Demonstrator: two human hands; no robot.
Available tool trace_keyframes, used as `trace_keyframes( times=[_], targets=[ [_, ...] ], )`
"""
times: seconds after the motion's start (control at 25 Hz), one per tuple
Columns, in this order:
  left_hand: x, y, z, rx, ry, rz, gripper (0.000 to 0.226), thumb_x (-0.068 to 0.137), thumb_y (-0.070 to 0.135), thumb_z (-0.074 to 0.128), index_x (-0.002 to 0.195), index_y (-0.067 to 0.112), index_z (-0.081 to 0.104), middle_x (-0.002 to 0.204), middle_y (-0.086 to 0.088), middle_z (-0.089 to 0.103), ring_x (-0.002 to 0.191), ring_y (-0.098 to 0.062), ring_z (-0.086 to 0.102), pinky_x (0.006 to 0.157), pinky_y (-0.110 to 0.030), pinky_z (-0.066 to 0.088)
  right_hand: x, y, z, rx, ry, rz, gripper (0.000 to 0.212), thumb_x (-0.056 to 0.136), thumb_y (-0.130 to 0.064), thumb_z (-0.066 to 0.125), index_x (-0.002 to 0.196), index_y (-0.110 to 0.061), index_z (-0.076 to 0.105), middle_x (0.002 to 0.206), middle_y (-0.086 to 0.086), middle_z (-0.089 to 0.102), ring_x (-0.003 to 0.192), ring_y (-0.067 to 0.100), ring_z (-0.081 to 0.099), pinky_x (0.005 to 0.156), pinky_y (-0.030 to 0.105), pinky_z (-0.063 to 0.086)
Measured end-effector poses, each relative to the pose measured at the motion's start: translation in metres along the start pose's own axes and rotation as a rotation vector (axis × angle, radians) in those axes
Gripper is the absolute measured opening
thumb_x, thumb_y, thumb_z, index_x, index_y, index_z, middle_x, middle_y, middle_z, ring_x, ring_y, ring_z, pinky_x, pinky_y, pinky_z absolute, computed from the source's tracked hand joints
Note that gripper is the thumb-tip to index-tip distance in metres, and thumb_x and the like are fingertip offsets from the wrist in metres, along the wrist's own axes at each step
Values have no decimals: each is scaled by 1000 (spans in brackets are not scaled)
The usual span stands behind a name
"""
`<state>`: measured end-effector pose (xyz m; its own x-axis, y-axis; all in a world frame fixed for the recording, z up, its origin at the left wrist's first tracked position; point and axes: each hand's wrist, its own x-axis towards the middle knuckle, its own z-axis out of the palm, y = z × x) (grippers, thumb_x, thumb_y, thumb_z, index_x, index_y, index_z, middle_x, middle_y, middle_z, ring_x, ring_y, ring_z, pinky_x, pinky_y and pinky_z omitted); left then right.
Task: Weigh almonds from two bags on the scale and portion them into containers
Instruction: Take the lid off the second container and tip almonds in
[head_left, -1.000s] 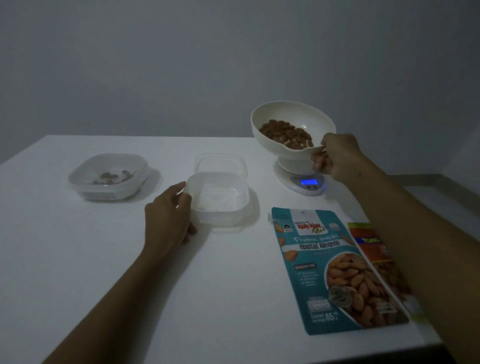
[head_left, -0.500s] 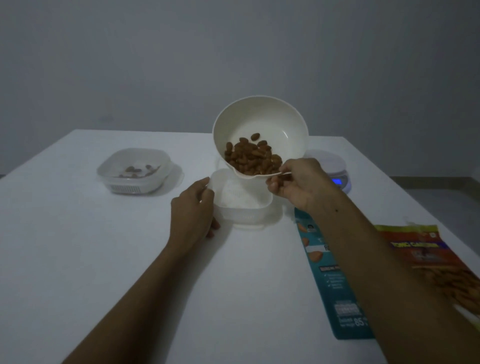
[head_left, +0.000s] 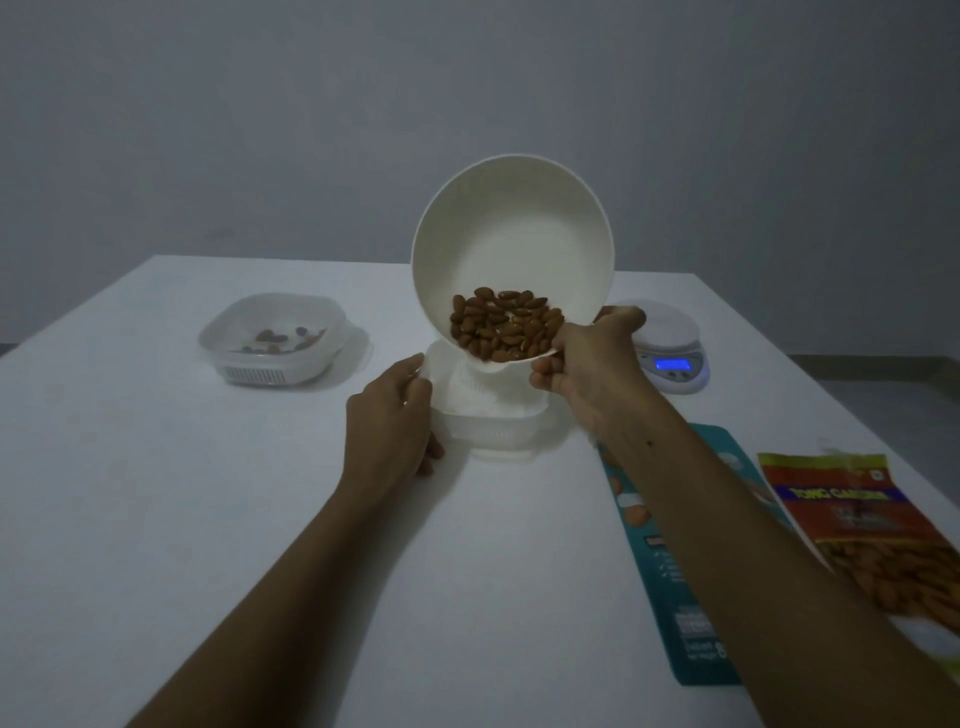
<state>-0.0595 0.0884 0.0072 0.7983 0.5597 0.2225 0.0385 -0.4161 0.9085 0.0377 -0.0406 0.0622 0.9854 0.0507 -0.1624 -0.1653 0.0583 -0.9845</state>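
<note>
Right hand (head_left: 587, 364) pinches low rim of white bowl (head_left: 514, 234) — bowl tipped over clear tub (head_left: 493, 428), almonds (head_left: 506, 325) piled at its low edge. Left hand (head_left: 389, 421) grips tub's left side on tabletop (head_left: 208, 519). Scale (head_left: 670, 353) just behind right hand.

On the table (head_left: 208, 519), a tilted bowl (head_left: 511, 234) with almonds (head_left: 506, 325) in its low side hangs over the middle container (head_left: 493, 431), between the left hand (head_left: 389, 415) and right hand (head_left: 587, 364). Another container (head_left: 272, 340) sits well left. The scale (head_left: 670, 348) stands behind right. In front of it lie the inner bag (head_left: 675, 597) and, just right, the outer bag (head_left: 857, 519).
</note>
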Motion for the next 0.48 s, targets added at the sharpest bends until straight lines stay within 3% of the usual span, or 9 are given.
trace_keyframes(
  times=[0.32, 0.48],
  targets=[
    [0, 0, 0, -5, -4, -8, 41, 93, 9, 34, 121, 22, 62, 57, -7, 65, 31, -9, 54, 35, -24, 49, -8, -1, 1, -28, -4, -104, 28, 93, -1, 37, 109, -21, 25, 90, 14, 54, 51, 16, 51, 55, 30, 53],
    [1, -1, 1, -2, -9, -12, 42, 93, 10, 34, 123, 21, 61, 66, -14, 71, 33, -10, 55, 37, -26, 50, -11, -2, 0, -33, 2, -140, 26, 93, -2, 37, 107, -21, 26, 90, 13, 54, 50, 16, 50, 57, 30, 53]
  ],
)
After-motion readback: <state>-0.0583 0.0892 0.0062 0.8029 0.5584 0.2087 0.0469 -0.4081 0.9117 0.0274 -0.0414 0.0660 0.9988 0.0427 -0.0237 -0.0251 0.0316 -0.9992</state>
